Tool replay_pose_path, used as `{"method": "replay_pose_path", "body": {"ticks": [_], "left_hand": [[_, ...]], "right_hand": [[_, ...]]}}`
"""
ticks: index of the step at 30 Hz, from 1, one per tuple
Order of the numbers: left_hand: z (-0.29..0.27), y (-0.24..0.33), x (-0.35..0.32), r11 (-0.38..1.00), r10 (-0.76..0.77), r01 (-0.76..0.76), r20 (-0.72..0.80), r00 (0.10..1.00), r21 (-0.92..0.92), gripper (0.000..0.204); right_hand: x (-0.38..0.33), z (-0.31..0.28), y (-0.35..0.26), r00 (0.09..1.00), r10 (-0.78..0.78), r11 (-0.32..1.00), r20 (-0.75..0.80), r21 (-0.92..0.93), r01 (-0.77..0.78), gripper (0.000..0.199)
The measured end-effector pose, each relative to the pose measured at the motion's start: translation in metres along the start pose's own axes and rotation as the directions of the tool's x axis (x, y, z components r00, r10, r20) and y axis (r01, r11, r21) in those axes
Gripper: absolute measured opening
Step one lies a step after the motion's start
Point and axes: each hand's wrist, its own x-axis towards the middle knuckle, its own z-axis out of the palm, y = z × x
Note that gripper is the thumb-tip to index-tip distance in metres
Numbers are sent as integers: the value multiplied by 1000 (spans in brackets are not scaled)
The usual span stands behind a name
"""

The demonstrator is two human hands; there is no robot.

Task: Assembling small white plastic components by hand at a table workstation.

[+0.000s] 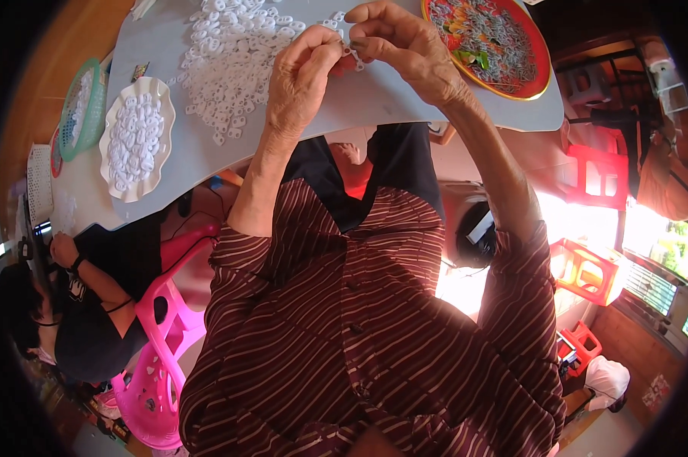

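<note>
I see my 2 hands meet over the table [374, 103]. My left hand [302, 80] and right hand [405, 46] both pinch 1 small white ring [349, 50] between them. The pile [233, 49] lies at 9 o'clock, nearer my left hand.

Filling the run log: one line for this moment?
left hand: pinching small white piece | right hand: pinching same piece | below: pile of white pieces

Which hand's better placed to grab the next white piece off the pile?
Left, likely. The left hand sits beside the pile of white pieces; the right hand is on the far side, nearer the red tray. Both pinch a small piece.
</note>
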Motion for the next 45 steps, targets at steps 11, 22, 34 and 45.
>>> {"method": "replay_pose_path", "body": {"ticks": [11,22,34,45], "left_hand": [[-1,-13,1,994,84,-86,31,996,67,15],[-2,-14,1,995,81,-83,34,996,54,11],[-1,-11,-1,981,126,-129,24,992,148,12],[-1,-21,3,977,182,-187,56,982,103,8]], "right_hand": [[-8,2,19,999,-23,984,-49,173,31,29],[-7,5,19,998,7,976,-64,216,7,30],[-8,5,18,997,26,991,-67,135,-17,30],[-9,14,4,997,45,950,-57,313,-25,19]]}}
